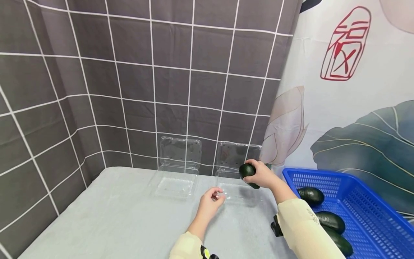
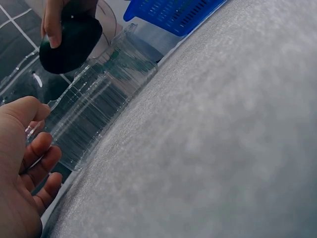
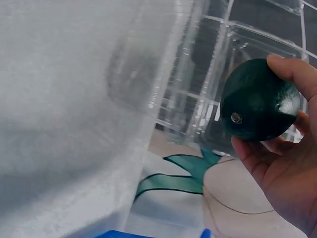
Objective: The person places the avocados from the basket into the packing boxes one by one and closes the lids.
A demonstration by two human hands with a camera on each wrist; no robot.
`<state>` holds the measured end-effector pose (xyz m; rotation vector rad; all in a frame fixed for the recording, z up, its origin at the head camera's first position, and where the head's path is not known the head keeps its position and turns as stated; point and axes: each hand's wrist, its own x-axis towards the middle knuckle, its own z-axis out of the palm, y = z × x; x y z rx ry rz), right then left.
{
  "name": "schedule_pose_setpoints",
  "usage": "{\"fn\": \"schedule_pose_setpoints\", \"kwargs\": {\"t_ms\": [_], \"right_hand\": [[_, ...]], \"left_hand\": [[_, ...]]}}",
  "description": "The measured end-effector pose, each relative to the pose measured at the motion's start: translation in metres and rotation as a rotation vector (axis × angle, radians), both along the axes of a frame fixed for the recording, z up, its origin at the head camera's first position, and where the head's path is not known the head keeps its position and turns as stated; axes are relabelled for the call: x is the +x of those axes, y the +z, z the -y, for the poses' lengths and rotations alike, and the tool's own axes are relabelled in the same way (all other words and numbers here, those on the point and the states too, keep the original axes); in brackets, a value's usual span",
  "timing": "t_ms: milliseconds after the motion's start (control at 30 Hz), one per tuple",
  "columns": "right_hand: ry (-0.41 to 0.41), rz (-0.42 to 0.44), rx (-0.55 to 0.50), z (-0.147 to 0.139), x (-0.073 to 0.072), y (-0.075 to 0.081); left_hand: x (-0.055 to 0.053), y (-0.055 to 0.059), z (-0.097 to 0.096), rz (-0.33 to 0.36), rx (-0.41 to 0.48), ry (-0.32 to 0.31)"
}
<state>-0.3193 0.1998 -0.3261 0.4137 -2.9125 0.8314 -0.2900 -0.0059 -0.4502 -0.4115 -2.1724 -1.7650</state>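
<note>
My right hand grips a dark green avocado over the right-hand clear plastic clamshell container. In the right wrist view the avocado shows its small pale stem scar, with fingers and thumb around its sides. The container's hinged lid stands up at the back against the dark cloth. My left hand is at the container's near left corner. In the left wrist view, its thumb and forefinger pinch the rim of the ribbed container, the other fingers loosely bent.
A second clear clamshell container stands to the left, lid up. On the right is a blue perforated plastic basket holding several avocados. A grey table lies beneath, with a grid-patterned dark cloth hanging behind it.
</note>
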Motion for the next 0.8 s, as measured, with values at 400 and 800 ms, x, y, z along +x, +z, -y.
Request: {"fn": "schedule_pose_setpoints", "kwargs": {"t_ms": [400, 800], "right_hand": [[-0.036, 0.023, -0.024, -0.001, -0.004, -0.027], [-0.104, -0.063, 0.107, 0.003, 0.003, -0.055]], "left_hand": [[-0.002, 0.0, 0.0, 0.014, 0.001, 0.003], [-0.001, 0.0, -0.001, 0.009, -0.001, 0.003]]}}
